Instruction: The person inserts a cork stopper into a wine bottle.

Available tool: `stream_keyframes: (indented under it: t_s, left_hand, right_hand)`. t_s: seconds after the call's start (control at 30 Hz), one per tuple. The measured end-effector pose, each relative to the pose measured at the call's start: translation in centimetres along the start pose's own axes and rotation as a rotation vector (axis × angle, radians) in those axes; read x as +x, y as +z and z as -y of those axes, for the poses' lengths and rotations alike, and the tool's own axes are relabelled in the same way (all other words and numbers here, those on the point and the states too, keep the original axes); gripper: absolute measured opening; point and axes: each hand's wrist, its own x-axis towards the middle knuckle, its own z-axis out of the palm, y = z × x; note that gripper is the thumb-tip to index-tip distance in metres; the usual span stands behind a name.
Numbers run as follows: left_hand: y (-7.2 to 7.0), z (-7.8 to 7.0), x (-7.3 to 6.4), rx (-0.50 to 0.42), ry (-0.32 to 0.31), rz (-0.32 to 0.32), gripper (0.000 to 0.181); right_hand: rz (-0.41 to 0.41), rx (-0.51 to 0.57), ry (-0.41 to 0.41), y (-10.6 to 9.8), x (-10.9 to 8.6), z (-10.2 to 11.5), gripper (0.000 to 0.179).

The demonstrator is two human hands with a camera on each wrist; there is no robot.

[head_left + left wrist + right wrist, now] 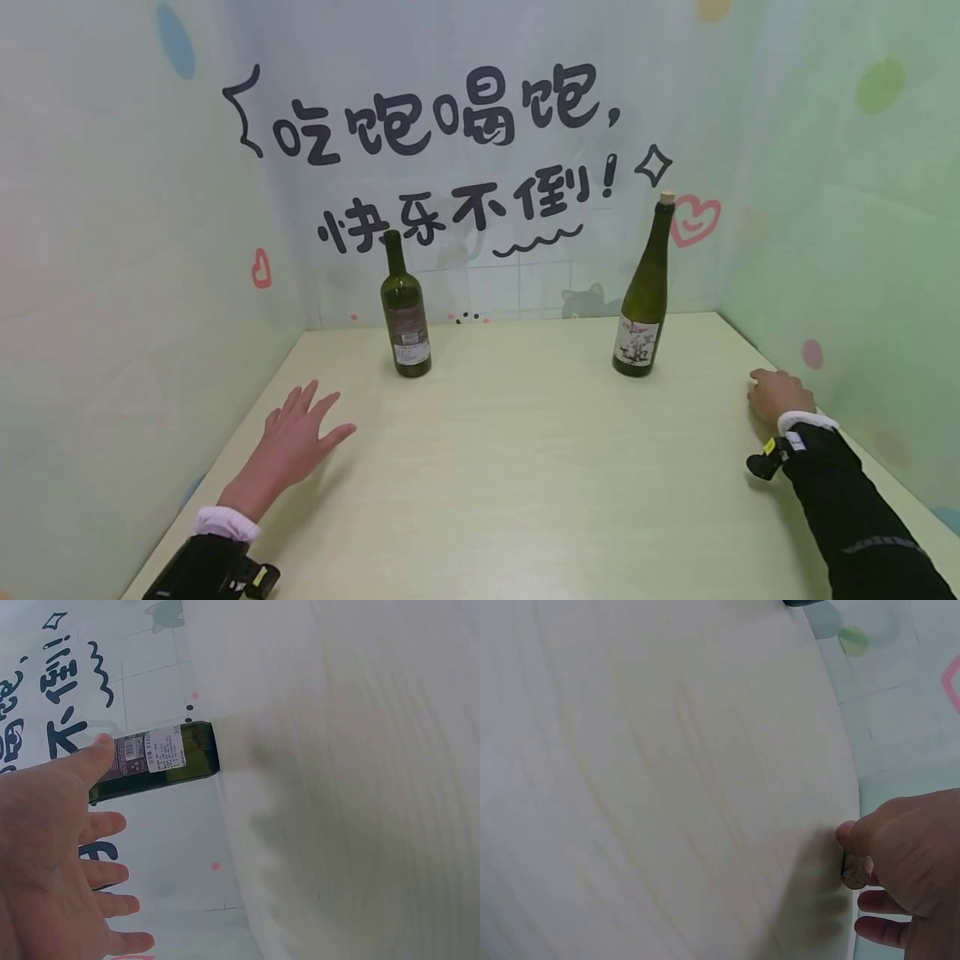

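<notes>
My left hand is over the left side of the table, fingers spread and holding nothing. Ahead of it stands a dark green wine bottle with an open, uncorked mouth and a dark label. In the left wrist view that bottle appears just beyond the thumb, partly covered by it. At the table's right edge, my right hand pinches a cork between thumb and fingers, seen in the right wrist view. A second green bottle, with a pale flowered label and a cork in its neck, stands upright to its left.
Both bottles stand toward the back of the pale wooden table. A printed cloth backdrop with dark lettering rises behind it, and similar sheets close off the left and right sides.
</notes>
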Motion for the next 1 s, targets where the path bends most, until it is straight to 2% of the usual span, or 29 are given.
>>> stream_keyframes:
  t_s: [0.6, 1.0]
  left_hand:
    - [0.6, 0.0, 0.2, -0.002, 0.003, -0.004, 0.073]
    - [1.1, 0.4, 0.0, 0.018, -0.004, -0.022, 0.075]
  right_hand:
    - [-0.071, 0.005, -0.013, 0.9, 0.1, -0.4, 0.033]
    - [-0.150, 0.024, -0.034, 1.5, -0.2, -0.5, 0.027]
